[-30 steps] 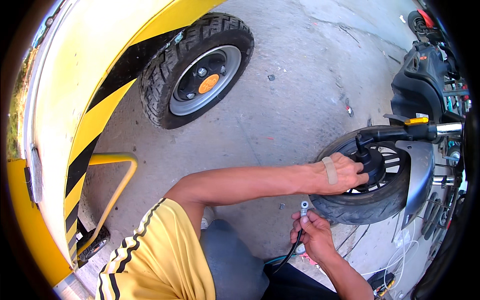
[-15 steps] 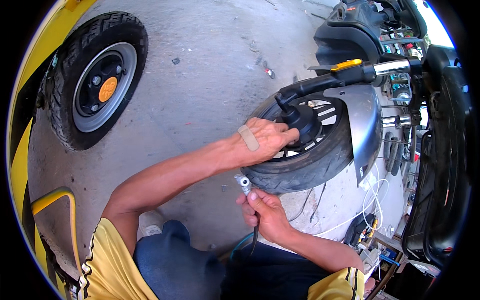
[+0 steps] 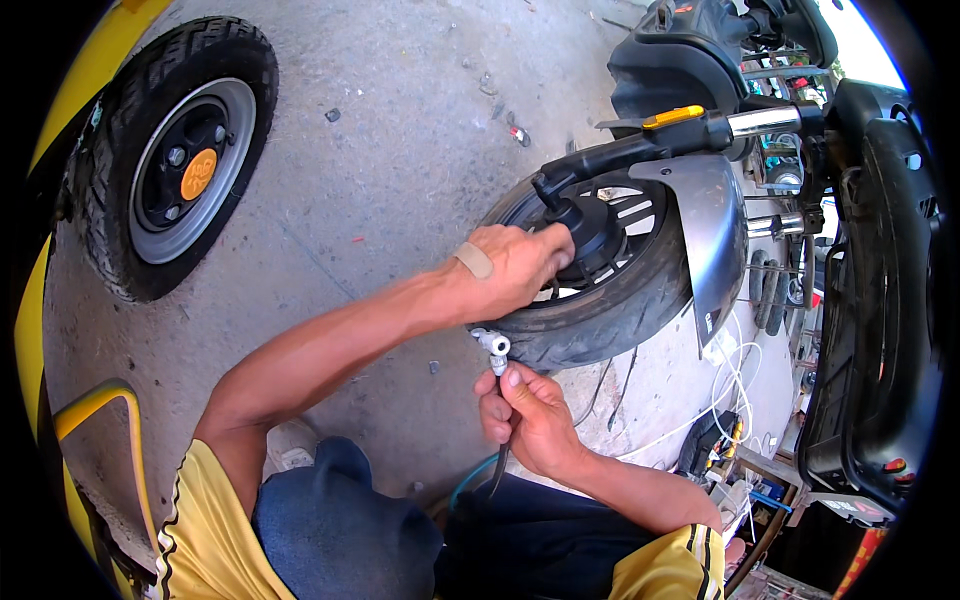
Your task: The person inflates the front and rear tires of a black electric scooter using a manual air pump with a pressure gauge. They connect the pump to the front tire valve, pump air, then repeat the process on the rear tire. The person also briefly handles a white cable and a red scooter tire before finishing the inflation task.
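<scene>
The right grip (image 3: 540, 418) was closed on the hose fitting (image 3: 497, 350), near the lower edge of the tire (image 3: 610, 338). The left grip (image 3: 508, 266) was beside the hub (image 3: 592, 238) within the wheel (image 3: 645, 208); its hold could not be determined.

We can make out no legible text, only unclear markings on the orange hub cap (image 3: 199, 175) and grey fender (image 3: 715, 235).
</scene>
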The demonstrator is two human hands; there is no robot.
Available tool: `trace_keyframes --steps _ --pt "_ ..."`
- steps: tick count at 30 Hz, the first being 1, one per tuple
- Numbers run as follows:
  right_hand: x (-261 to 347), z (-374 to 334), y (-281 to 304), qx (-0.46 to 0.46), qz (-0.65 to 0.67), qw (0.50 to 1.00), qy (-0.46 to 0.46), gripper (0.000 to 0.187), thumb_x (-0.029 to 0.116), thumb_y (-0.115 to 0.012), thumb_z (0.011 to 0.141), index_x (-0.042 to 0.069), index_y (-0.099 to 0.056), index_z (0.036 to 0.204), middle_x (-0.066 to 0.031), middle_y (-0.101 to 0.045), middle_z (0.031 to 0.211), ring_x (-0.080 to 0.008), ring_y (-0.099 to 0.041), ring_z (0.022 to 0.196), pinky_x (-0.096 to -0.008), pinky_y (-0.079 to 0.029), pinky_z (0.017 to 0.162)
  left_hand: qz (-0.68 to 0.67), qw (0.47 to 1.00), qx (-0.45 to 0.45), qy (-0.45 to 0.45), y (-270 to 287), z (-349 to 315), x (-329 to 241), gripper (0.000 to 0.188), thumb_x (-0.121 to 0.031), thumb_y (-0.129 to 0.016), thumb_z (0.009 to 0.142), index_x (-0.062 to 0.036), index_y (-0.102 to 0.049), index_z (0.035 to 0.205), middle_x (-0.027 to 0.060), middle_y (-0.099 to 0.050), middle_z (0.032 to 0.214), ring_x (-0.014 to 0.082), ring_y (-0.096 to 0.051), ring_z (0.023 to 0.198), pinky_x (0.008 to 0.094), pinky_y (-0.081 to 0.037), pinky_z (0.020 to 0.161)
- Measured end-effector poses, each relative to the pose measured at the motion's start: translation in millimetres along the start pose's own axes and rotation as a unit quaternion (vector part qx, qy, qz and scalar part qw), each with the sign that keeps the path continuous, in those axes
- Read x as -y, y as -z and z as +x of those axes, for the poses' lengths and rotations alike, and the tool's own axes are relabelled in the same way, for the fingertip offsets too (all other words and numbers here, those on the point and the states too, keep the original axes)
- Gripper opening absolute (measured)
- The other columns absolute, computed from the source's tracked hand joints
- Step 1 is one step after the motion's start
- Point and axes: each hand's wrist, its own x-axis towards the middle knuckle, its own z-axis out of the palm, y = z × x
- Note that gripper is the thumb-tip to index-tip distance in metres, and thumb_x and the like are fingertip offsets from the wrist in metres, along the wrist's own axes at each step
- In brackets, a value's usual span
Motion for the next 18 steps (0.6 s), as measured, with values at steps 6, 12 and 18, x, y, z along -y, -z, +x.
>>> trace_keyframes --steps 6,12,18 --pt "4.8 -5.0 -4.7 0.011 0.027 0.999 0.038 0.036 0.039 -0.050 0.108 0.004 -0.057 0.107 -0.0007 -0.044 0.073 -0.0129 -0.044 0.061 -0.0276 -0.038 0.058 0.036 0.994 -0.070 0.073 30.7 -36.5 62.9 0.015 -0.014 -0.056 0.099 -0.0019 -0.064 0.103 0.0204 -0.069 0.092 0.0408 -0.067 0.090 0.0470 -0.052 0.077" --pt "4.1 -1.6 -13.3 0.009 0.018 0.999 0.047 0.036 0.040 -0.049 0.108 0.005 -0.057 0.106 0.0001 -0.042 0.072 -0.0115 -0.042 0.059 -0.0266 -0.035 0.056 0.230 0.964 -0.010 0.135 15.6 -102.0 106.1 0.020 -0.017 -0.062 0.097 -0.0007 -0.065 0.109 0.0187 -0.070 0.101 0.0380 -0.067 0.092 0.0452 -0.053 0.081" --pt "6.2 5.0 -18.2 0.021 0.041 0.998 0.031 0.037 0.041 -0.048 0.108 0.005 -0.056 0.105 0.0007 -0.041 0.070 -0.0099 -0.039 0.057 -0.0268 -0.033 0.054 -0.363 0.924 0.004 0.121 20.8 -115.0 29.8 0.031 -0.025 -0.065 0.100 0.0001 -0.066 0.118 0.0113 -0.071 0.107 0.0192 -0.065 0.092 0.0363 -0.053 0.084"
